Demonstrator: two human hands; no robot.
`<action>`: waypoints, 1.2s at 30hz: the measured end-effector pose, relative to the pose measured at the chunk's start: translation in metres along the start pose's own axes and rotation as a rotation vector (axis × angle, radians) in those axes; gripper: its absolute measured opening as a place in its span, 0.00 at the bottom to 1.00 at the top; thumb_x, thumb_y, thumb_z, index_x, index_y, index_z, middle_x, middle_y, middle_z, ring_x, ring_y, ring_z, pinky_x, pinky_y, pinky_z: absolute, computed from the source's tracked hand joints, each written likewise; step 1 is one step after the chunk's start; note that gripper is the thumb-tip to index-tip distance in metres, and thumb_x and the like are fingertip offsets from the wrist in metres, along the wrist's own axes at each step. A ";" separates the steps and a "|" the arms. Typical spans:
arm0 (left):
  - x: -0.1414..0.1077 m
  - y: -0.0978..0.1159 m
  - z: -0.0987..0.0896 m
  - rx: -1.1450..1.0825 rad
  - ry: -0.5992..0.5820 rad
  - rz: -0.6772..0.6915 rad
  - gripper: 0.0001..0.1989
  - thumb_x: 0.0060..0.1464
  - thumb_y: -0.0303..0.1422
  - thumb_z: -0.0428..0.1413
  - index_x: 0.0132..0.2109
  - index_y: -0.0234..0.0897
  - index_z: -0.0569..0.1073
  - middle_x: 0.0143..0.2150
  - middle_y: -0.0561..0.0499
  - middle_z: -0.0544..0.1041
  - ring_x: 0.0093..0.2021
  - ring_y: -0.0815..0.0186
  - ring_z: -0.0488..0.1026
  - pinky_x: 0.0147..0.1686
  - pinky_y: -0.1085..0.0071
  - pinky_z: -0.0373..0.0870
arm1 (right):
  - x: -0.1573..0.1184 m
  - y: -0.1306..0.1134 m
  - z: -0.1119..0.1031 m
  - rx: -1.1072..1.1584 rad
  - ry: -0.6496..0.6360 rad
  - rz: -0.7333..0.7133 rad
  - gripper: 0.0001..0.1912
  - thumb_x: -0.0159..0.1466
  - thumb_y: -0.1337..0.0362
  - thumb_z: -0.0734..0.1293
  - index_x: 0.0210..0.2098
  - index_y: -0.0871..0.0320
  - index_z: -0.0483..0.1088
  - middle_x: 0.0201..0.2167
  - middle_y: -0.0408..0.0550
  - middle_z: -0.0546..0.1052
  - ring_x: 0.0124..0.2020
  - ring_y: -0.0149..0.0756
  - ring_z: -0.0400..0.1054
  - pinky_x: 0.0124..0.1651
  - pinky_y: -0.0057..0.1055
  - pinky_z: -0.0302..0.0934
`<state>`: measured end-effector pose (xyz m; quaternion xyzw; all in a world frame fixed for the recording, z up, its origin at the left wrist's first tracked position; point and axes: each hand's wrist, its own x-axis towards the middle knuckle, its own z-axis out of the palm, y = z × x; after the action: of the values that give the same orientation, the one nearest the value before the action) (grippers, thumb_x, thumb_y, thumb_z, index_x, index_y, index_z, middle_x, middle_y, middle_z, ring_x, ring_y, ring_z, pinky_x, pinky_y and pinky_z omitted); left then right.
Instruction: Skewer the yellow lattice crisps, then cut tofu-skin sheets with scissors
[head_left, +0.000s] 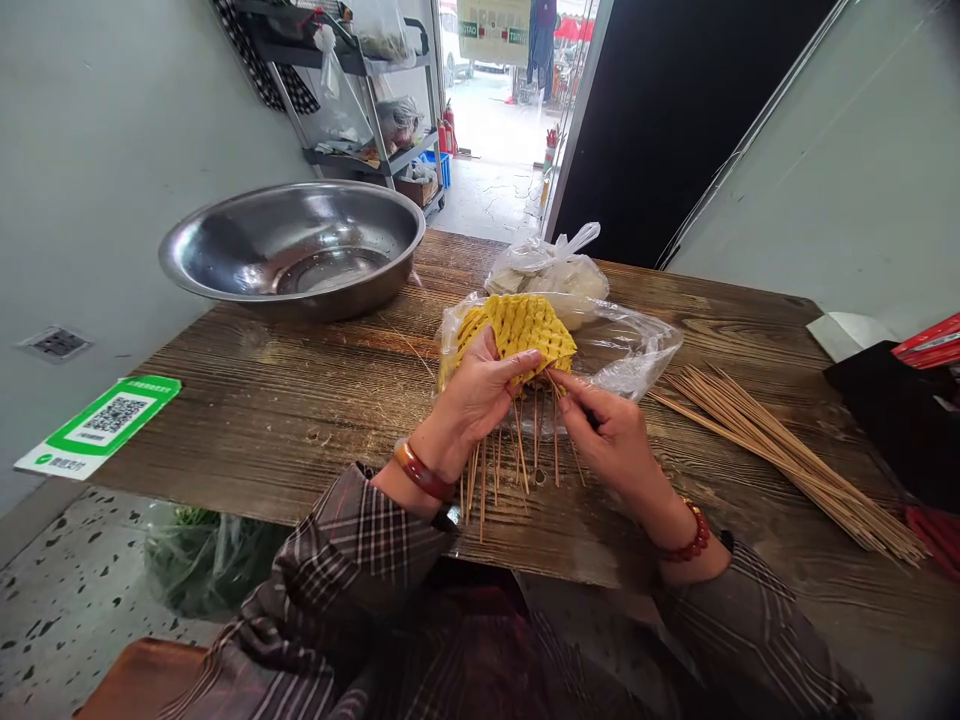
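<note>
My left hand (480, 395) grips a yellow, scored sheet of food (529, 325), with the thumb on its face and the fingers at its lower edge. My right hand (609, 425) pinches a thin wooden skewer (555, 385) at the sheet's lower right edge; how far it runs into the sheet is hidden. More yellow pieces (469, 328) lie behind, in an opened clear plastic bag (634, 350). Below my hands, several skewers (520, 450) stick out toward me over the table.
A bundle of bare skewers (795, 455) lies on the wooden table (300, 450) to the right. A large steel basin (300, 250) stands at the back left, a tied plastic bag (551, 270) at the back. A green QR card (109, 425) sits at the left edge, a black box (885, 410) at the right.
</note>
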<state>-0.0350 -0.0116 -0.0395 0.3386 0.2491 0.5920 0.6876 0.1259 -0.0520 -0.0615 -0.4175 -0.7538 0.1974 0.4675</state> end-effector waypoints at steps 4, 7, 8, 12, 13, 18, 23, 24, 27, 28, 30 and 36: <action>0.000 -0.004 -0.002 0.037 -0.015 0.050 0.27 0.38 0.22 0.69 0.48 0.37 0.71 0.45 0.51 0.78 0.45 0.66 0.76 0.49 0.70 0.71 | 0.000 0.000 0.000 -0.005 0.014 0.016 0.19 0.65 0.69 0.63 0.54 0.57 0.75 0.46 0.50 0.82 0.41 0.37 0.78 0.46 0.37 0.73; 0.000 -0.007 -0.003 0.078 -0.018 0.085 0.27 0.39 0.24 0.69 0.48 0.38 0.71 0.47 0.50 0.77 0.47 0.65 0.75 0.50 0.69 0.70 | 0.000 -0.001 0.002 -0.007 0.039 0.013 0.19 0.65 0.68 0.63 0.53 0.57 0.75 0.46 0.50 0.82 0.42 0.38 0.78 0.47 0.36 0.72; 0.000 -0.008 -0.003 0.093 -0.021 0.091 0.28 0.39 0.24 0.69 0.49 0.38 0.70 0.47 0.50 0.76 0.48 0.65 0.75 0.51 0.68 0.70 | 0.000 -0.001 0.002 -0.008 0.049 0.012 0.18 0.65 0.68 0.63 0.53 0.57 0.76 0.45 0.50 0.82 0.41 0.37 0.78 0.47 0.36 0.72; -0.001 -0.010 -0.003 0.153 -0.037 0.128 0.28 0.40 0.26 0.69 0.50 0.39 0.69 0.49 0.49 0.75 0.50 0.63 0.74 0.52 0.66 0.70 | 0.001 -0.003 0.002 -0.028 0.072 0.011 0.17 0.64 0.68 0.63 0.51 0.57 0.76 0.40 0.49 0.83 0.34 0.35 0.77 0.41 0.34 0.72; -0.002 -0.010 -0.003 0.169 -0.040 0.136 0.28 0.41 0.26 0.69 0.50 0.39 0.69 0.49 0.49 0.75 0.51 0.63 0.73 0.53 0.66 0.69 | 0.001 -0.004 0.002 -0.033 0.075 0.012 0.17 0.64 0.68 0.63 0.50 0.57 0.76 0.38 0.48 0.83 0.33 0.34 0.76 0.40 0.33 0.71; -0.004 -0.012 0.000 0.212 -0.015 0.152 0.28 0.41 0.26 0.68 0.51 0.39 0.69 0.48 0.50 0.75 0.49 0.64 0.73 0.52 0.66 0.69 | 0.001 -0.007 0.001 -0.071 0.082 0.024 0.14 0.65 0.67 0.63 0.47 0.59 0.76 0.25 0.42 0.78 0.23 0.30 0.68 0.29 0.28 0.65; -0.008 -0.013 0.004 0.212 -0.007 0.097 0.27 0.41 0.26 0.68 0.50 0.39 0.70 0.48 0.50 0.75 0.49 0.64 0.72 0.52 0.66 0.69 | 0.001 -0.008 0.002 -0.126 0.111 0.055 0.09 0.64 0.67 0.63 0.40 0.59 0.75 0.21 0.39 0.71 0.20 0.28 0.62 0.26 0.26 0.59; -0.008 -0.014 0.005 0.211 -0.006 0.087 0.28 0.41 0.26 0.68 0.50 0.39 0.70 0.48 0.50 0.75 0.49 0.63 0.72 0.52 0.66 0.69 | 0.002 -0.008 0.002 -0.132 0.117 0.063 0.08 0.64 0.66 0.63 0.39 0.58 0.75 0.20 0.39 0.71 0.20 0.28 0.62 0.25 0.26 0.59; -0.009 -0.014 0.006 0.208 0.000 0.076 0.28 0.40 0.27 0.68 0.50 0.39 0.70 0.47 0.50 0.75 0.49 0.62 0.72 0.53 0.65 0.68 | 0.002 -0.007 0.002 -0.127 0.128 0.090 0.07 0.64 0.65 0.64 0.36 0.57 0.74 0.20 0.38 0.69 0.20 0.28 0.61 0.25 0.26 0.58; -0.009 -0.014 0.006 0.205 -0.002 0.075 0.28 0.40 0.27 0.68 0.50 0.39 0.70 0.47 0.50 0.75 0.49 0.62 0.72 0.53 0.65 0.68 | 0.002 -0.007 0.002 -0.121 0.127 0.098 0.07 0.64 0.65 0.64 0.36 0.57 0.74 0.20 0.38 0.69 0.20 0.28 0.61 0.25 0.27 0.58; -0.009 -0.014 0.006 0.195 -0.008 0.074 0.28 0.41 0.27 0.68 0.50 0.39 0.70 0.47 0.49 0.75 0.49 0.63 0.72 0.53 0.65 0.68 | 0.002 -0.007 0.001 -0.109 0.120 0.107 0.07 0.64 0.65 0.64 0.37 0.57 0.74 0.20 0.38 0.69 0.20 0.28 0.62 0.25 0.27 0.58; -0.008 -0.012 0.005 0.195 0.002 0.114 0.28 0.42 0.29 0.69 0.50 0.39 0.69 0.49 0.49 0.74 0.50 0.62 0.72 0.53 0.65 0.68 | 0.000 -0.007 -0.001 -0.071 0.103 0.103 0.11 0.64 0.65 0.64 0.42 0.58 0.77 0.24 0.42 0.77 0.23 0.31 0.69 0.29 0.29 0.65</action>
<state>-0.0253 -0.0210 -0.0456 0.4169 0.2867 0.6033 0.6165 0.1234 -0.0557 -0.0567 -0.4815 -0.7128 0.1726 0.4799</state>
